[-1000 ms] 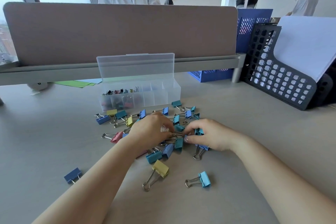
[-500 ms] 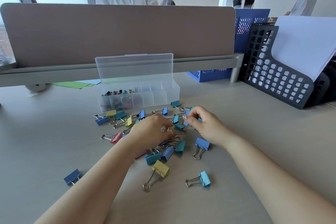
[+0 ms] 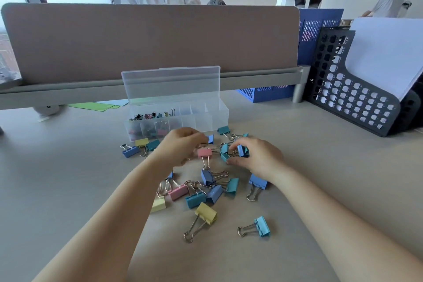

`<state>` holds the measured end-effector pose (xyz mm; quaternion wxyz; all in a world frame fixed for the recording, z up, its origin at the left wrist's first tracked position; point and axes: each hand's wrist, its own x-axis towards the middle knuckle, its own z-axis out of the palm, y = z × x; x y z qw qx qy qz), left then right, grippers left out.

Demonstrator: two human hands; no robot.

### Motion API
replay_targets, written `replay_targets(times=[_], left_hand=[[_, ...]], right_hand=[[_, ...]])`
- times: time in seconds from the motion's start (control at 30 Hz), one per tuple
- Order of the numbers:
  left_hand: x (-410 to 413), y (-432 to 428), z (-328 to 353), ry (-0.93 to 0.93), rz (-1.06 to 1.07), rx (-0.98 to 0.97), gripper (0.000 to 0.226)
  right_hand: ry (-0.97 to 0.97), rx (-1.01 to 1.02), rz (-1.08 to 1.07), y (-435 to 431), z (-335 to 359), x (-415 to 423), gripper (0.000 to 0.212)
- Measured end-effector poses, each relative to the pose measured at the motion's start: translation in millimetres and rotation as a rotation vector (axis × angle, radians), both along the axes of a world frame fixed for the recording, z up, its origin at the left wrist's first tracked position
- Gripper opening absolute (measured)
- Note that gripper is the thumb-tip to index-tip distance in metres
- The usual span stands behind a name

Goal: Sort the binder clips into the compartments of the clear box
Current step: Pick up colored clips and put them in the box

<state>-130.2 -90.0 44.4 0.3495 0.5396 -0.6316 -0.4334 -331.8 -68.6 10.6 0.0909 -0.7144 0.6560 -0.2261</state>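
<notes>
Since half a second ago the left hand (image 3: 180, 147) has risen off the heap and moved toward the far edge of the tabletop (image 3: 68, 178), nearer the clear box (image 3: 219, 119); its fingers are curled tight and pinch a pink clip (image 3: 204, 152), one wire handle dangling below it; clips it covered before now show, among them a second pink clip (image 3: 179, 193) and a pale yellow clip (image 3: 158, 204). The right hand (image 3: 259, 159) has barely shifted; thumb and fingers curl round a blue clip (image 3: 243, 150) and a teal clip (image 3: 225, 154), silver loops tangled between them.

The box has kept its place, toward the far edge near the middle; it is frosted, translucent plastic, long and rectangular, split by thin walls, its lid standing upright at the back; small clips (image 3: 151, 116) fill its left compartments.

The loose binder clips (image 3: 214, 193) are folded, painted metal wedges with bent wire handles; they lie scattered between the box and the near edge; a large yellow clip (image 3: 206, 212) and a light blue clip (image 3: 262, 226) lie apart, nearest that edge.

The tabletop is smooth, matte, pale grey; a felt-like panel (image 3: 148, 39) runs along its far edge; a dark perforated file rack (image 3: 357, 98) at the far right corner holds white sheets (image 3: 384, 52).
</notes>
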Motion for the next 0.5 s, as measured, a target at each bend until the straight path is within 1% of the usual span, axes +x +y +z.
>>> replay_targets(times=[0.07,0.13,0.2,0.27,0.37,0.43,0.47,0.5], left_hand=[[3.7,0.3,3.6,0.292,0.064,0.211,0.022],[7.0,0.2,5.3,0.576,0.064,0.418,0.02],[9.2,0.9,6.4,0.757,0.043,0.558,0.023],[8.8,2.6,6.4,0.844,0.038,0.611,0.026],[5.3,6.7,5.6,0.928,0.068,0.611,0.029],[3.7,7.8,4.8,0.963,0.074,0.613,0.029],[2.9,8.2,4.3,0.975,0.074,0.621,0.029],[2.7,8.1,3.7,0.977,0.072,0.628,0.028]], right_hand=[[0.099,0.005,0.006,2.6,3.7,4.4,0.042],[0.174,0.014,0.01,3.6,6.9,8.5,0.044],[0.198,0.037,0.003,3.4,8.5,10.7,0.043],[0.212,0.063,-0.011,3.2,9.9,10.8,0.044],[0.222,0.084,-0.007,3.1,9.6,9.3,0.049],[0.225,0.064,0.001,3.2,7.1,9.1,0.048],[0.183,0.055,0.009,4.2,6.9,8.9,0.045],[0.074,0.05,0.014,4.2,7.5,9.0,0.042]])
